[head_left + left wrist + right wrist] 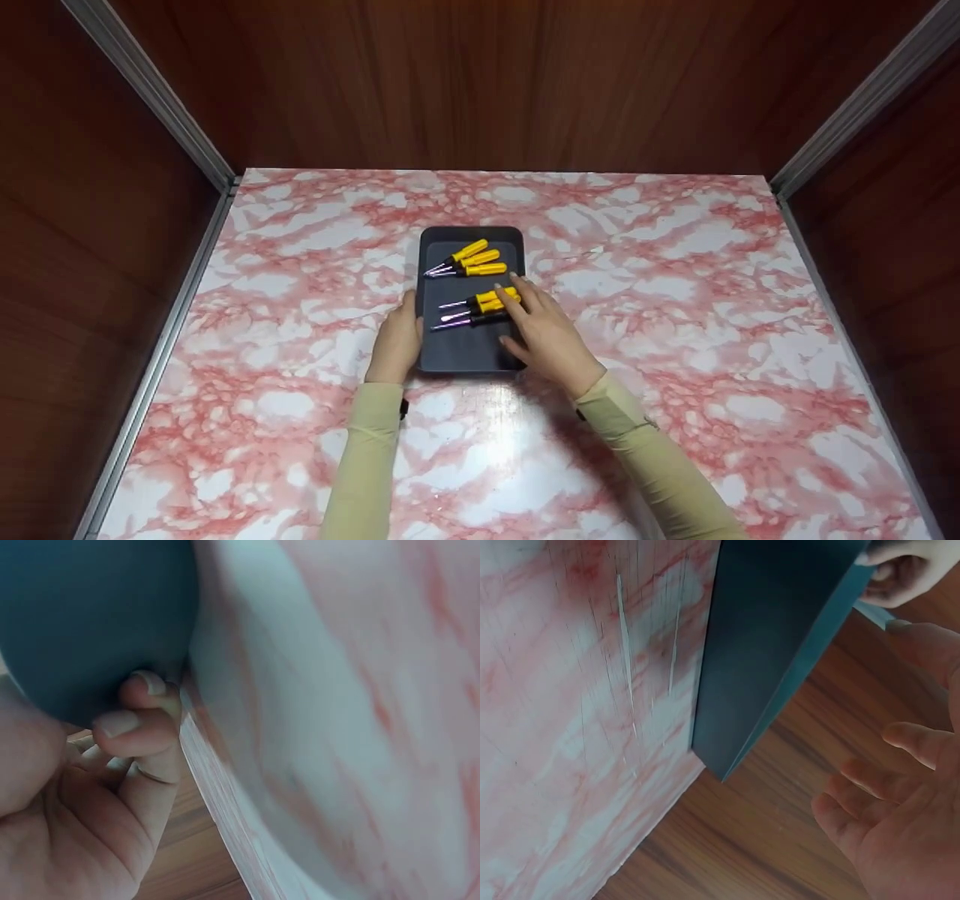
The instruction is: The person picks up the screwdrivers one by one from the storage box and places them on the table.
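A dark grey rectangular tray (461, 352) lies lengthwise on the table and holds several screwdrivers. In its far half, three yellow-handled screwdrivers (484, 257) fan out, their tips meeting at the left. Nearer are two more yellow-handled screwdrivers (491, 298) and a black-handled screwdriver (484, 319), with shafts pointing left. My left hand (396, 341) grips the tray's left wall; in the left wrist view its fingers (139, 731) curl against the tray's edge. Over the right rim, my right hand (551, 337) hovers with fingers spread, partly covering the nearer handles. The right wrist view shows it apart from the tray.
The table (675, 315) has a red-and-white marbled top. Dark wood panels (480, 82) stand at the back and both sides, with metal rails (157, 97) along the corners.
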The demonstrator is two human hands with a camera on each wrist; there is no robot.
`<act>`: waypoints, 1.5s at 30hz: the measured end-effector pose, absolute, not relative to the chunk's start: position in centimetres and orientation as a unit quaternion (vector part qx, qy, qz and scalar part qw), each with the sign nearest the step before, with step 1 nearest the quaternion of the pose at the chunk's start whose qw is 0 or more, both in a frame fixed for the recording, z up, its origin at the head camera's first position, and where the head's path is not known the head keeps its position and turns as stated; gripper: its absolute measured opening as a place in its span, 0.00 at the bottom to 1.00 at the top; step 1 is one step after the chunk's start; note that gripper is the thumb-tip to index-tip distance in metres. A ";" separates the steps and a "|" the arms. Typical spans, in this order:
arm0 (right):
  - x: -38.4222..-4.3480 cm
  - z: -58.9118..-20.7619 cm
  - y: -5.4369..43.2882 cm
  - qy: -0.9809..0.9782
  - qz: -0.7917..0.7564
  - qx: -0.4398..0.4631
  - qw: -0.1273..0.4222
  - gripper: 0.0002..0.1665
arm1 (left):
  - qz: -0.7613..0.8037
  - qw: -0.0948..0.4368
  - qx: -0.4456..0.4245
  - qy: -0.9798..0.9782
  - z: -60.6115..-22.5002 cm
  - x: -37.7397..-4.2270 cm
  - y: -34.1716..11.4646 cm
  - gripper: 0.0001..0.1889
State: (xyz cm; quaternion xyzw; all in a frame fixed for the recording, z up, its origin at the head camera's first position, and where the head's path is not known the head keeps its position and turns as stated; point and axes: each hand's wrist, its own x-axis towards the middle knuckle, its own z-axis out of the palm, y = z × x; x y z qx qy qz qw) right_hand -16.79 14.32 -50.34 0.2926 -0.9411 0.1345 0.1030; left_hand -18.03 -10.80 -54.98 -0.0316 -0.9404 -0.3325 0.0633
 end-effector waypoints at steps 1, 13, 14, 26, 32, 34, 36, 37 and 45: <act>-16.8 -50.4 14.2 -0.941 0.133 0.293 0.101 0.47 | -0.335 0.064 -0.030 -0.940 -55.0 -18.0 -10.8 0.18; -16.5 -51.0 13.3 -0.939 0.130 0.303 0.094 0.46 | -0.330 0.069 -0.030 -0.941 -55.1 -17.9 -10.9 0.19; -16.5 -51.0 13.2 -0.940 0.129 0.303 0.092 0.46 | -0.328 0.070 -0.032 -0.941 -55.1 -17.9 -10.9 0.19; -16.9 -51.3 12.9 -0.933 0.124 0.322 0.097 0.45 | -0.319 0.075 -0.035 -0.944 -55.1 -17.9 -10.8 0.19; -17.2 -51.6 12.8 -0.932 0.115 0.328 0.103 0.46 | -0.321 0.080 -0.042 -0.943 -55.2 -18.1 -10.8 0.17; -17.2 -51.7 12.7 -0.932 0.116 0.328 0.102 0.46 | -0.318 0.083 -0.043 -0.944 -55.3 -18.1 -10.8 0.17; -17.3 -51.7 12.6 -0.931 0.120 0.328 0.102 0.46 | -0.317 0.083 -0.043 -0.944 -55.3 -18.1 -10.8 0.18; -17.3 -51.7 12.6 -0.932 0.121 0.328 0.101 0.46 | -0.317 0.083 -0.042 -0.944 -55.3 -18.2 -10.8 0.18; -17.4 -52.4 12.5 -0.931 0.116 0.329 0.103 0.46 | -0.317 0.076 -0.037 -0.945 -55.4 -18.1 -10.8 0.19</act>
